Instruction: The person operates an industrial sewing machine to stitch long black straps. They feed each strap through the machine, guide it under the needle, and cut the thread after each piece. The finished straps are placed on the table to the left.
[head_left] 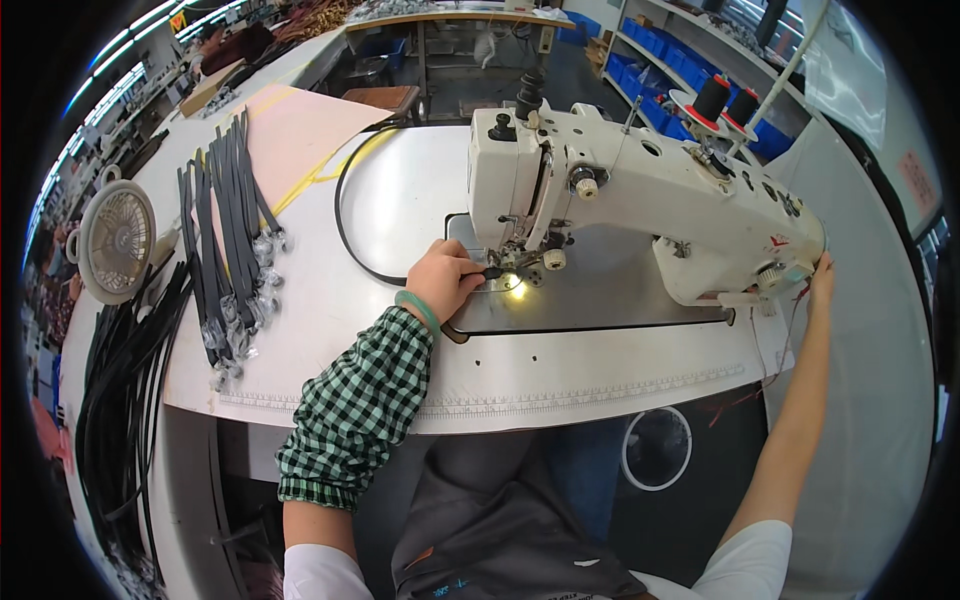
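My left hand (443,279) pinches the end of a thin black strap (345,215) and holds it at the presser foot of a white sewing machine (640,190), beside a small bright lamp spot (516,287). The strap curves away in a long loop over the white table (330,300). A green bangle (417,309) circles my left wrist above a green checked sleeve cover. My right hand (823,278) reaches to the far right end of the machine and touches its handwheel side; the fingers are partly hidden behind the machine body.
A row of black straps with clear-wrapped ends (232,240) lies on the table's left part. More black straps (120,400) hang off the left edge by a small white fan (117,241). Two thread spools (725,100) stand behind the machine. Blue bins (650,45) line shelves at the back.
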